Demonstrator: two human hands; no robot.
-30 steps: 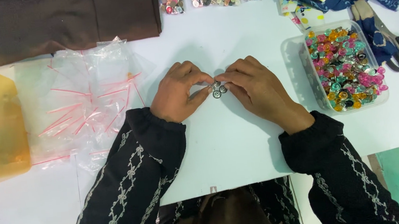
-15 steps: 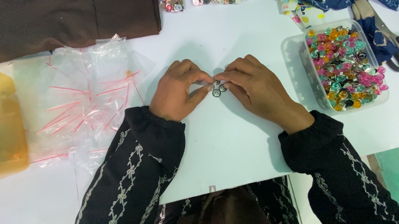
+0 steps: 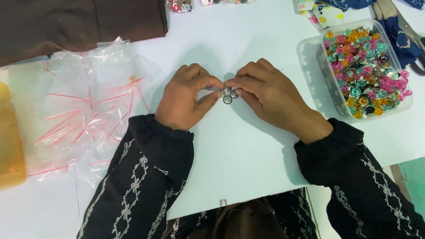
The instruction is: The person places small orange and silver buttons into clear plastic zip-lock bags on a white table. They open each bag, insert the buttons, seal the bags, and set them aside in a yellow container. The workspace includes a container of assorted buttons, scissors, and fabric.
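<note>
Honestly not much has changed since a second ago: both hands sit in the same spot near the middle of the white desk point(image 3: 257, 151), fingertips still pinched around the same tiny cluster of round metal buttons point(image 3: 228, 95), maybe nudged a hair. The left hand point(image 3: 184, 97) is curled, thumb and forefinger closed on the left side of the cluster; the right hand point(image 3: 267, 94) is closed on it from the right, so the two hands meet at the buttons, which are held right at the desk surface (can't tell if they actually touch it). Well to the right of the buttons is a clear plastic tub point(image 3: 316, 62) full of colourful buttons, with scissors point(image 3: 421, 47) just past it. Left of the buttons lies a heap of clear zip bags point(image 3: 87, 111) with pink strips.
</note>
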